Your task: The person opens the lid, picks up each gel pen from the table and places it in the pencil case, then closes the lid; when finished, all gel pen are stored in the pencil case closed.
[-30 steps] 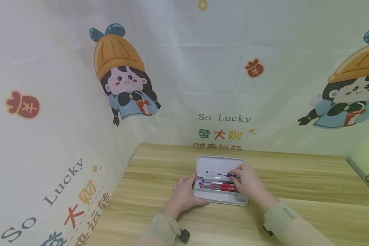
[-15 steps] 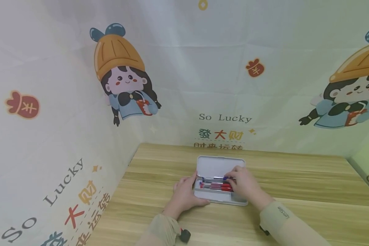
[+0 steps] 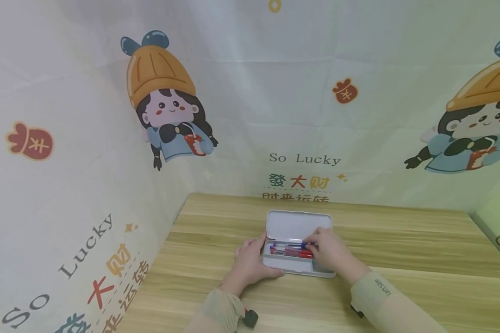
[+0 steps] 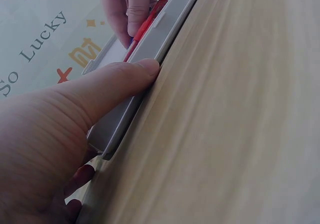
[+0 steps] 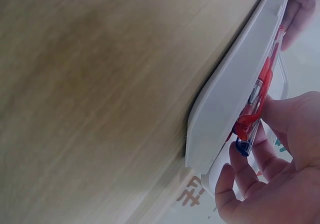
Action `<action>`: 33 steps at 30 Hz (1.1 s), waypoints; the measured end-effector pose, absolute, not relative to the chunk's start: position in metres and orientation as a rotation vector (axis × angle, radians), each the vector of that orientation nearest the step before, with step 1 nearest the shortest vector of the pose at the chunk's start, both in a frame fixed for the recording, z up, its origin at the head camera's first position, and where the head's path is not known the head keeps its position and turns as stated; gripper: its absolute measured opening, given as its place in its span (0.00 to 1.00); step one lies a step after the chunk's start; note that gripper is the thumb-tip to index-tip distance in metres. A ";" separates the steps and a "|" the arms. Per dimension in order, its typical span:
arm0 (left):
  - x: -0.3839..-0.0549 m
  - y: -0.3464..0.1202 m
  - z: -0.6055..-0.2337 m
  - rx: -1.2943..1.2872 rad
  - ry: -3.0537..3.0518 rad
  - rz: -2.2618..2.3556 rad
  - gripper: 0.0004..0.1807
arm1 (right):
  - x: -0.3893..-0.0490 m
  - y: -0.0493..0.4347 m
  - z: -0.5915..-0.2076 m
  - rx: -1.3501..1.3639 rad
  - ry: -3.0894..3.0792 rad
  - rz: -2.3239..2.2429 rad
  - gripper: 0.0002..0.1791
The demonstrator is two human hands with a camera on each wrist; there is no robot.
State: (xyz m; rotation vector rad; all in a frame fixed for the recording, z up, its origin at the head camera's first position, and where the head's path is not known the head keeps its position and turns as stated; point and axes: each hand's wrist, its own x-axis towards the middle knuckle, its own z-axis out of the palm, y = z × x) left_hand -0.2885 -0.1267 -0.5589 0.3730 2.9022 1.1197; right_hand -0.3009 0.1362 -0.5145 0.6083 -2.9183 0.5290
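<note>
A pale grey pencil case [image 3: 292, 223] lies on the wooden table with its lid raised at the back. Several red pens [image 3: 292, 253] rest in its long rear compartment. My left hand [image 3: 251, 263] grips the case's left end, thumb along the front rim in the left wrist view. Over the right part of the case, my right hand [image 3: 332, 249] pinches a clear pen with a blue end [image 5: 243, 148], lying level with the red ones. In the right wrist view that blue end shows between the fingers, just beyond the red pens. My right hand hides the case's right corner.
The wooden table [image 3: 216, 217] runs back to a printed cloth backdrop [image 3: 250, 92], which also rises on the left side. A dark strap piece [image 3: 250, 318] hangs at the left sleeve. The case's front compartment [image 3: 289, 264] shows its pale floor.
My right hand has brought the blue pen down and slightly left, from in front of the lid into the compartment with the red pens. My left hand has stayed on the case.
</note>
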 end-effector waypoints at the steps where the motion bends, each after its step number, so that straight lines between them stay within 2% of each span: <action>1: -0.289 -0.127 -0.559 0.372 2.902 1.120 0.75 | -0.301 0.136 -0.515 0.603 -2.925 0.534 0.07; 23: -0.289 -0.128 -0.559 0.379 2.901 1.105 0.73 | -0.302 0.138 -0.508 0.500 -2.966 0.745 0.08; 29: -0.288 -0.128 -0.560 0.375 2.890 1.136 0.74 | -0.312 0.142 -0.497 0.329 -2.824 0.895 0.13; 33: -0.289 -0.127 -0.560 0.370 2.889 1.141 0.74 | -0.323 0.147 -0.487 0.227 -2.661 0.870 0.21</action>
